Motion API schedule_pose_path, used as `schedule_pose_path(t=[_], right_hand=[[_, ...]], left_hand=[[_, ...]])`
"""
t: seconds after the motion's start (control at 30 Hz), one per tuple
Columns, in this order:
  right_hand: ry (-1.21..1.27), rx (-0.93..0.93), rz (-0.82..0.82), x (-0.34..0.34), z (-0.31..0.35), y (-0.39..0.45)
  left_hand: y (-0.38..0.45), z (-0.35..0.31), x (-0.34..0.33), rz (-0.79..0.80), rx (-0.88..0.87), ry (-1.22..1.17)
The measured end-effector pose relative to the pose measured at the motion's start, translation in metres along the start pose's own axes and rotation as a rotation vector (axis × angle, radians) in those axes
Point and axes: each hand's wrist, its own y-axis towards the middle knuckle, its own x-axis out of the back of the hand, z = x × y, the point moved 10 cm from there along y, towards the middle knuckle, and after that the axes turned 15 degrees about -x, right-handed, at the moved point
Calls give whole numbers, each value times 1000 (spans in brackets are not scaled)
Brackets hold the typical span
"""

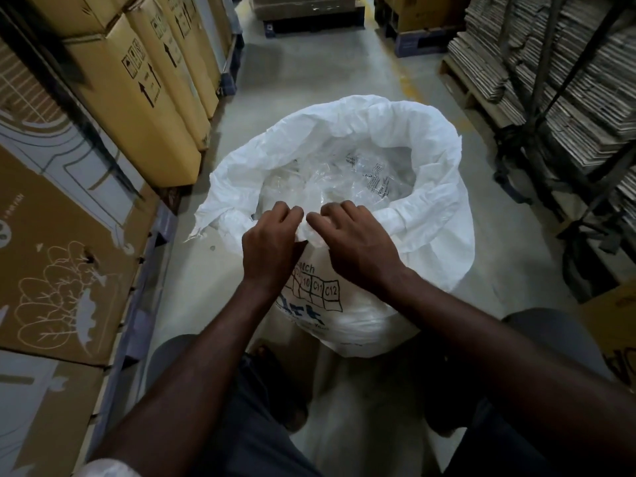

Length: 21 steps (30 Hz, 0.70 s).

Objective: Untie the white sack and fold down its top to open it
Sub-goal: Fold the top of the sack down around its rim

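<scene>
Just beyond my fingers (pixel 297 212) the white sack (pixel 430 215) stands open on the floor; left hand (pixel 270 246) and right hand (pixel 358 242) pinch its near rim. I judge rolling it outward evenly works best.

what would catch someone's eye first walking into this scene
The big white sack standing on the floor in the middle of the aisle, its top already open and rolled down, showing clear plastic packets inside. Next, the left hand and right hand, side by side, pinching the sack's near rim. Tall cardboard boxes line the left side, and stacked flat cardboard fills the right.
</scene>
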Motion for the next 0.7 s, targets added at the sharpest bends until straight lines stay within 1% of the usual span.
schedule_pose_path(t=[0.07,0.17,0.27,0.33,0.37,0.4,0.43,0.5,0.53,0.57,0.6,0.63,0.7], right_hand=[[41,6,147,-14,-2,-10],[209,-60,389,-26,-15,-17],[407,-114,546,-28,-30,-9],[363,-123,613,-31,-43,-1],[282,-114,590,-31,-49,2],[199,-93,523,-28,-52,6],[129,-67,441,-24,-53,9],[67,-12,292,-18,-50,10],[63,24,225,-16,-48,9],[62,54,159,-14,-47,6],[57,73,99,-12,-47,2],[45,83,49,-12,-47,-4],[21,93,-10,-11,-47,-13]], left_hand=[[-3,6,-9,-8,50,5],[-10,7,-24,-14,84,-58],[-14,-2,-33,-13,62,-140],[-10,-11,-34,3,23,-185],[-7,-17,-32,14,-13,-201],[-4,-23,-32,49,-45,-238],[-3,-28,-37,122,-57,-302],[-7,-41,-57,388,-67,-496],[-12,-46,-65,509,-42,-613],[-13,-48,-70,576,-3,-721],[-11,-46,-72,600,49,-806],[-5,-41,-71,598,86,-818],[10,-33,-67,562,37,-661]])
